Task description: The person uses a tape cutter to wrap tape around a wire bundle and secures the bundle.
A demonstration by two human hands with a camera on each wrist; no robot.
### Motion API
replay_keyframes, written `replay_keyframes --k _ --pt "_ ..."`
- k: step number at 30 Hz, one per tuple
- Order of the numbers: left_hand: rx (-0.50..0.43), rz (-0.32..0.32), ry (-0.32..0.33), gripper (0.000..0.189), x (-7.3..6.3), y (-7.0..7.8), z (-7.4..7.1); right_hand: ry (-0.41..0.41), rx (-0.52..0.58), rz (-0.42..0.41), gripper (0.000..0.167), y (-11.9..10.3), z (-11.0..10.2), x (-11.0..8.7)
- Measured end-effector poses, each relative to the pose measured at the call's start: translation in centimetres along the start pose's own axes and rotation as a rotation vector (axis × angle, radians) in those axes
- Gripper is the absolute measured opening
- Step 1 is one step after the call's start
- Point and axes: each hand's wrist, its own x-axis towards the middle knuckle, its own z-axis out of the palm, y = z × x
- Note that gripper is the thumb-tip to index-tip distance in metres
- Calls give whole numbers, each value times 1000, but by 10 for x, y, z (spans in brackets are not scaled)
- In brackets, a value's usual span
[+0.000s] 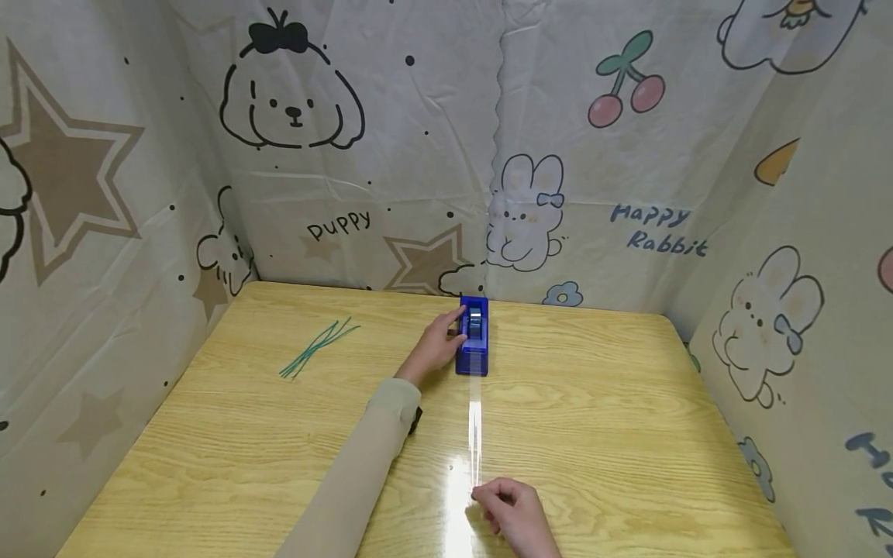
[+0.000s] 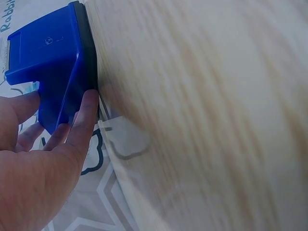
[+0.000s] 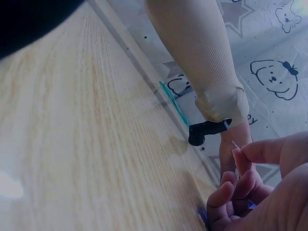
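Observation:
A blue tape dispenser (image 1: 472,361) with a roll of clear tape stands near the table's back edge. My left hand (image 1: 434,347) holds it from the left side; in the left wrist view, thumb and fingers curve about the narrow part of the blue body (image 2: 53,53). From the dispenser a long strip of clear tape (image 1: 475,426) stretches toward me over the table. Thumb and forefinger of my right hand (image 1: 515,511) pinch its free end near the front. In the right wrist view that pinch shows at the fingertips (image 3: 237,153), while the other fingers curl.
Several thin green strips (image 1: 317,349) lie crossed in a small bundle at the table's back left. Cartoon-printed cloth (image 1: 418,116) walls in the wooden table (image 1: 593,403) at the back and both sides. A black wrist device (image 3: 204,131) sits at the left cuff.

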Motion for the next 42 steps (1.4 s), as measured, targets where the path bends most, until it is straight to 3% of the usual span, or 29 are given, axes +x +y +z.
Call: replay_keyframes --k 14,20,26,32,37,42 --pt "61 54 -13 63 -5 -2 2 12 -2 16 29 3 0 -1" --pt "21 51 -36 62 -13 -1 -2 20 0 18 28 4 0 1" --pt "-43 33 -36 62 -22 2 -18 24 -10 22 27 4 0 1" --pt "-37 47 -8 59 -30 -2 -36 13 -28 38 28 5 -2 2" --pt "-52 51 17 57 -41 -12 -55 9 -36 37 28 7 -3 3" --pt "-70 69 61 54 -58 -29 -84 5 -44 38 28 6 -3 3"
